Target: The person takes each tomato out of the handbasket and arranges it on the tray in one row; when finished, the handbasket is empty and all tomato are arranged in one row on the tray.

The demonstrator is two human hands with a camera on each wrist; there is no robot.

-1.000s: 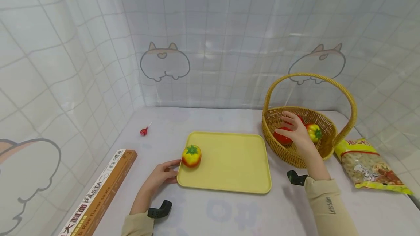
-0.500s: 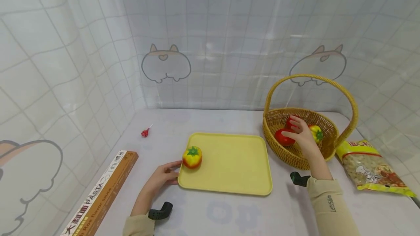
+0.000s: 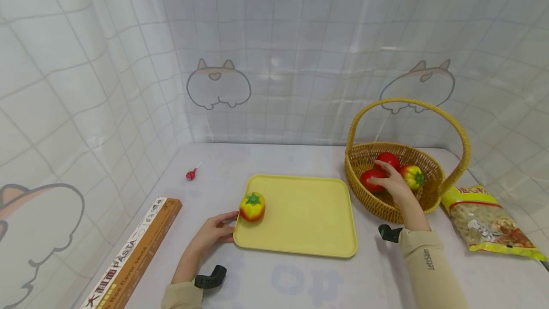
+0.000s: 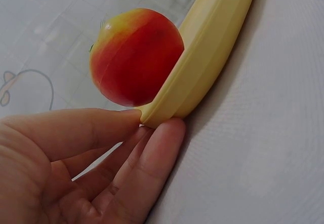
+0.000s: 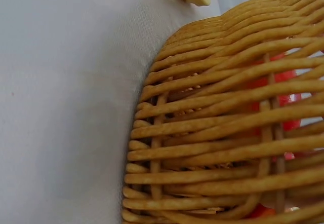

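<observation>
In the head view my left hand pinches the left rim of a yellow tray. The left wrist view has the thumb at the tray's upper rim and a finger against its outer side. Just inside that edge sits a red-and-yellow toy persimmon with green leaves. My right hand reaches into a wicker basket, thumb and fingers spread apart close over a smooth red round fruit. In the right wrist view the basket's woven side fills the frame and hides that hand.
Another red fruit and a yellow-and-red pepper-like one share the basket, under its tall arched handle. A pasta bag lies to its right. Far left are a long pasta box and a red lollipop.
My right hand has come down lower into the basket, closer around the front red fruit. The left hand keeps its place at the tray's edge. The head view has shifted slightly.
</observation>
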